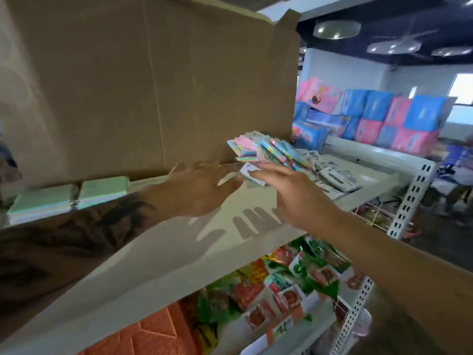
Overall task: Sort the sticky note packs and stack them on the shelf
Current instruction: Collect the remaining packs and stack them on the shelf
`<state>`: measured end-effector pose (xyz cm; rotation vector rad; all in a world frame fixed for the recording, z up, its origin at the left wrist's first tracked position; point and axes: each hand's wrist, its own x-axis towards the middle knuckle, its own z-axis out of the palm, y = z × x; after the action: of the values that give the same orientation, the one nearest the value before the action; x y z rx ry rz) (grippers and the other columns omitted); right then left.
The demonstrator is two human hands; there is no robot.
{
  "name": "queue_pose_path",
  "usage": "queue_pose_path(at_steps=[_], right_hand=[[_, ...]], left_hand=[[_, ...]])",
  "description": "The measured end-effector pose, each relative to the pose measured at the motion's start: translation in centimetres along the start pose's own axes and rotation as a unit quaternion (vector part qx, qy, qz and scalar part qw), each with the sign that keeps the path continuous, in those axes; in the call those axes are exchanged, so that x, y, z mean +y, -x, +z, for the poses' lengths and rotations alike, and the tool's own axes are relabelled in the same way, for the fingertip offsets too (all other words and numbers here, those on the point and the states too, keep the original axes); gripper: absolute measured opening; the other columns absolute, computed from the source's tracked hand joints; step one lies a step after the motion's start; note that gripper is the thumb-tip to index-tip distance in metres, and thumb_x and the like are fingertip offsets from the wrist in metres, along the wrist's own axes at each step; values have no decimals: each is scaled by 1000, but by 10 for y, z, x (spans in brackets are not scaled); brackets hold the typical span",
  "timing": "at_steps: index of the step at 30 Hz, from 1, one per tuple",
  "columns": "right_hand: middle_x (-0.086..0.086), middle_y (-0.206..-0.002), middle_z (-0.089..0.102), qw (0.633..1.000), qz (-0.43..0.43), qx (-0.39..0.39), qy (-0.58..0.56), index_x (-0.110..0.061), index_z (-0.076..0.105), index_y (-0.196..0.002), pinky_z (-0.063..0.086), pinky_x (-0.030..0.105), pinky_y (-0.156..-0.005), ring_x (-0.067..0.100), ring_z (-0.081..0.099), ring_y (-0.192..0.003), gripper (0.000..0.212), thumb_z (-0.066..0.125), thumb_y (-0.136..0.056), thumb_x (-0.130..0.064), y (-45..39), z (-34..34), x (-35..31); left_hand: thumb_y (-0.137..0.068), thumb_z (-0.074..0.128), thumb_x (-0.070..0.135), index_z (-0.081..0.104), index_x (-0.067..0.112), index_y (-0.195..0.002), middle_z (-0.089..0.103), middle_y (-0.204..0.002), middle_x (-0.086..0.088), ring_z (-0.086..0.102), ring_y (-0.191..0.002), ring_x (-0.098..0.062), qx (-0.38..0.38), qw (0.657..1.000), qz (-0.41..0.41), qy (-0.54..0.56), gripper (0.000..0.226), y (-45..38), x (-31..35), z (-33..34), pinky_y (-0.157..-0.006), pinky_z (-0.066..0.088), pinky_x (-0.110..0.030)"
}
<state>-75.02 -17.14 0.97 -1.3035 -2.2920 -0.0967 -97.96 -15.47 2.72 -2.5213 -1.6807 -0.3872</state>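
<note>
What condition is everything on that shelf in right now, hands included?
Left hand: open, fingers straight, reaching toward the pile.
Right hand: open, fingers at the pile's edge.
Loose sticky note packs: jumbled heap, unsorted.
Stacked packs: two neat piles side by side.
Cardboard box: standing on the shelf, top flaps open.

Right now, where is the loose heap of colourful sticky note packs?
In the head view the heap of sticky note packs lies on the grey shelf, right of centre, against the cardboard box, just beyond both hands' fingertips.
</note>
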Motion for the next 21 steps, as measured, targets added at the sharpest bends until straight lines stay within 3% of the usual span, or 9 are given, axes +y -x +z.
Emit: queue_pose_path(at_steps=[4, 7, 10, 14, 17, 21], right_hand=[[-1, -164, 35, 998, 38, -31, 33, -31, 43, -156, 43, 43, -110, 26, 41, -144, 91, 44, -79, 19, -25, -7, 46], [1, -163, 36, 997, 45, -30, 47, -27, 43, -155, 43, 43, -110, 30, 45, -141, 80, 47, -86, 12, -40, -8, 85], [1, -160, 39, 997, 35, -11, 64, -24, 41, -156, 43, 41, -107, 27, 47, -138, 58, 53, -100, -13, -54, -10, 121], [3, -159, 41, 998, 37, -36, 44, -26, 43, -152, 46, 46, -109, 28, 48, -139, 57, 57, -99, -43, -75, -13, 165], [-5, -132, 58, 998, 11, -61, 3, -33, 51, -133, 53, 45, -95, 22, 60, -115, 56, 60, -89, -66, -91, -14, 192], [-13, -113, 63, 993, -31, -93, -63, -36, 47, -124, 55, 44, -87, 14, 63, -101, 55, 69, -83, -67, -108, -18, 219]], left_hand=[[-94, 10, 76, 33, 48, -150, 39, -159, 14, 37, -145, -16, 15, 1000, 9, -6, 67, -51, 3, 18, -117, 29, -53], [-98, 18, 74, 30, 41, -155, 33, -163, 10, 27, -151, -15, 26, 999, -3, -31, 67, -85, 17, 30, -121, 21, -50], [-94, 25, 76, 30, 35, -155, 36, -163, 4, 31, -149, -18, 56, 997, -3, -60, 73, -117, 34, 38, -119, 21, -47], [-83, 28, 81, 33, 34, -152, 39, -160, 6, 35, -148, -19, 82, 994, -6, -68, 84, -149, 58, 42, -120, 25, -50], [-78, 36, 84, 33, 32, -153, 35, -162, 5, 32, -149, -20, 76, 993, -36, -78, 91, -167, 73, 45, -122, 21, -55], [-77, 40, 90, 39, 30, -150, 43, -157, 6, 40, -143, -18, 81, 987, -100, -101, 94, -181, 91, 46, -120, 24, -54]])
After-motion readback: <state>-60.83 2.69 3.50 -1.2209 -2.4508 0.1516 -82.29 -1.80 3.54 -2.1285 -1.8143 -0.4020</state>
